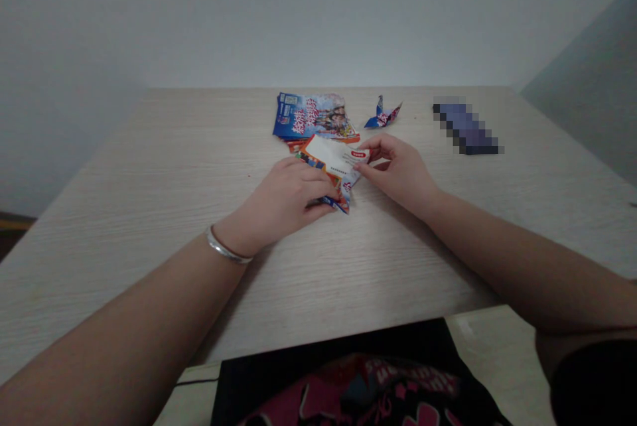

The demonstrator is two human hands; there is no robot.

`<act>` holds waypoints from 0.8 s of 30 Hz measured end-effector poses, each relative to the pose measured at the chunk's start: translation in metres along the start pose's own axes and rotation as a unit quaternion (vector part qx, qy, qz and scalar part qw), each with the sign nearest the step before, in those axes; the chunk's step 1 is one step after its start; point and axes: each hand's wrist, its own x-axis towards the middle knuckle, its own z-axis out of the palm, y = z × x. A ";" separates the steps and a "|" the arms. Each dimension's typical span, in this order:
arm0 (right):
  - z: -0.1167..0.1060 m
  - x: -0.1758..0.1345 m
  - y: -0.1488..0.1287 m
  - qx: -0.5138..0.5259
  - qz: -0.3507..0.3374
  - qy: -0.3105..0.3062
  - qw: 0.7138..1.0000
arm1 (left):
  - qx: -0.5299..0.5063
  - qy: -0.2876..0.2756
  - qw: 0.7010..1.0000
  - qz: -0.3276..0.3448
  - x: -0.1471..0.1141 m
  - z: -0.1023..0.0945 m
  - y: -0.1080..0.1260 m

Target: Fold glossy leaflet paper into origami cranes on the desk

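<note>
Both hands are on a partly folded printed leaflet (331, 152), whose white, orange and blue faces show above the table. My left hand (293, 194), with a silver bangle on its wrist, is closed round the leaflet's near left part. Its fingers hide some of the folds. Between thumb and fingers, my right hand (393, 164) pinches the right corner by a small red label. Just behind lies a stack of blue printed leaflets (313, 114), partly overlapped by the held one. To the right of the stack stands a small folded paper shape (383, 115) with two raised points.
A pixelated dark phone-like object (466, 126) lies toward the back right of the pale wood-grain table (149, 167). A plain wall (318, 14) rises behind the far edge. Dark clothing with pink print shows below the near edge.
</note>
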 end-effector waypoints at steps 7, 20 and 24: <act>0.006 -0.004 -0.010 0.069 0.014 -0.021 0.997 | 0.030 0.054 0.997 -0.051 0.000 -0.002 0.008; 0.006 -0.015 -0.032 -0.008 -0.071 -0.031 0.997 | -0.009 0.166 0.983 -0.077 0.001 0.001 0.010; 0.004 -0.018 -0.037 -0.051 -0.113 -0.040 0.992 | -0.011 0.173 0.980 -0.094 0.001 -0.001 0.012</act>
